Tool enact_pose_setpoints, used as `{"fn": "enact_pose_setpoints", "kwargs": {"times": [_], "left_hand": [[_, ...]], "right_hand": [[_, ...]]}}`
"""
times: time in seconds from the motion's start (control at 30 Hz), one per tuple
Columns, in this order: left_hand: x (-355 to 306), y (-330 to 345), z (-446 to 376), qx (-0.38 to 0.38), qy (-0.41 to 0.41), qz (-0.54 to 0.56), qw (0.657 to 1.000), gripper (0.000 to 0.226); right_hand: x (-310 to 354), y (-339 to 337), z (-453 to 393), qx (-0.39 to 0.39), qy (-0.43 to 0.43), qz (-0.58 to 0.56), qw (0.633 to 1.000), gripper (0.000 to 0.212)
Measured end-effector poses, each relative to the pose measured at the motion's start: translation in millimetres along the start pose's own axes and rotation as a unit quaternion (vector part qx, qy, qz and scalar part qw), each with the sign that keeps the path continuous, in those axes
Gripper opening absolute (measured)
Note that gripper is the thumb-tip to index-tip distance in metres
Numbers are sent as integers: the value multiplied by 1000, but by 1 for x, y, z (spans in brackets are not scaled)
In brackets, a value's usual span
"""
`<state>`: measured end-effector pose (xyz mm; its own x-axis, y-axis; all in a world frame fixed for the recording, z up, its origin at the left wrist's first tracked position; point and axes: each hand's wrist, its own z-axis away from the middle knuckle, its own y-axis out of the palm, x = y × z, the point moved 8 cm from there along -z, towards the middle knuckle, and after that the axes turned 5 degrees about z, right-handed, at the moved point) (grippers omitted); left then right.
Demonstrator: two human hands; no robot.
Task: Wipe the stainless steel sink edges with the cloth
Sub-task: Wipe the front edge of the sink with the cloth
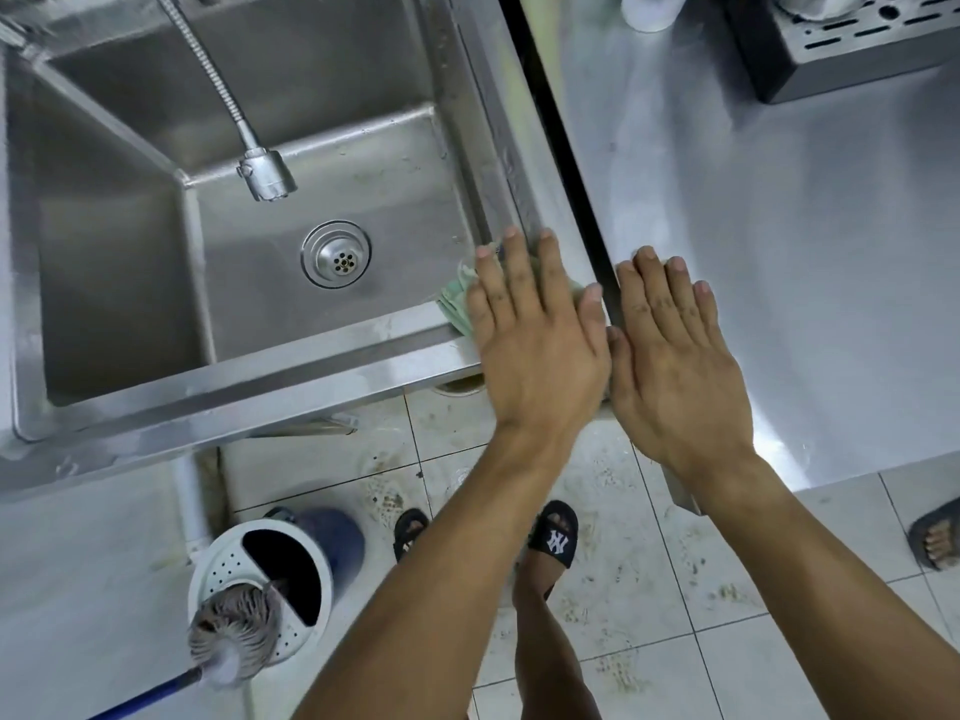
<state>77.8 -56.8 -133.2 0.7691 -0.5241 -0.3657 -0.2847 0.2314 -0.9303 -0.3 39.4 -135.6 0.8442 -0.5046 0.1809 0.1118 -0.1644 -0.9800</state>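
Head view shows left hand (540, 330), fingers (517, 267) straight and slightly spread, pressing cloth (457, 301) flat on sink (291, 379) near-right corner rim, right hand (675, 350) flat on bench (779, 226); recommend even pressure, following the rim.

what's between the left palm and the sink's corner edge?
Head view: the green cloth, pressed flat under the left hand onto the sink rim. Only its fringe shows past the fingers. The right hand rests on the counter.
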Motion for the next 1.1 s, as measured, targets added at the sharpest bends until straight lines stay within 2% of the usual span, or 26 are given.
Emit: {"fn": "enact_pose_setpoints", "kwargs": {"times": [0.07, 0.2, 0.27, 0.33, 0.4, 0.43, 0.5, 0.57, 0.7, 0.77, 0.93, 1.03, 1.1], "left_hand": [[5, 0, 3, 5, 28, -12, 1000, 65], [56, -16, 23, 40, 154, -71, 985, 69], [90, -28, 27, 48, 122, -78, 988, 74], [102, -34, 25, 22, 49, -51, 997, 74], [82, -29, 17, -4, -13, -3, 1000, 71], [60, -23, 11, -13, -17, 22, 1000, 71], [13, -7, 2, -12, 16, 47, 999, 70], [-11, 2, -1, 0, 65, 19, 998, 68], [17, -2, 14, 46, 219, -49, 973, 60], [53, -14, 20, 56, 245, -86, 964, 58], [137, -49, 34, 72, 184, -108, 974, 64], [156, -59, 37, 65, 82, -70, 992, 66], [142, -53, 30, 45, 6, -51, 998, 65]], "right_hand": [[0, 0, 0, 0, -4, -7, 1000, 58], [-1, -3, -1, -2, -7, -13, 1000, 58], [-2, -3, 1, 1, -4, -14, 1000, 58], [-2, -2, 1, 1, 1, -5, 1000, 58], [0, -2, 0, 1, 0, 5, 1000, 58], [0, -1, -1, 1, 1, 5, 1000, 58], [0, 0, -1, 3, 5, 3, 1000, 58], [-1, 0, 0, 3, 1, 2, 1000, 58], [-1, 0, 0, 10, -14, -11, 1000, 59], [0, -1, -1, 10, -12, -16, 1000, 59], [0, -2, 0, 23, -5, -8, 1000, 61], [3, 0, -1, 37, 0, 6, 999, 63], [3, 1, -2, 46, 12, 5, 999, 64]]}}
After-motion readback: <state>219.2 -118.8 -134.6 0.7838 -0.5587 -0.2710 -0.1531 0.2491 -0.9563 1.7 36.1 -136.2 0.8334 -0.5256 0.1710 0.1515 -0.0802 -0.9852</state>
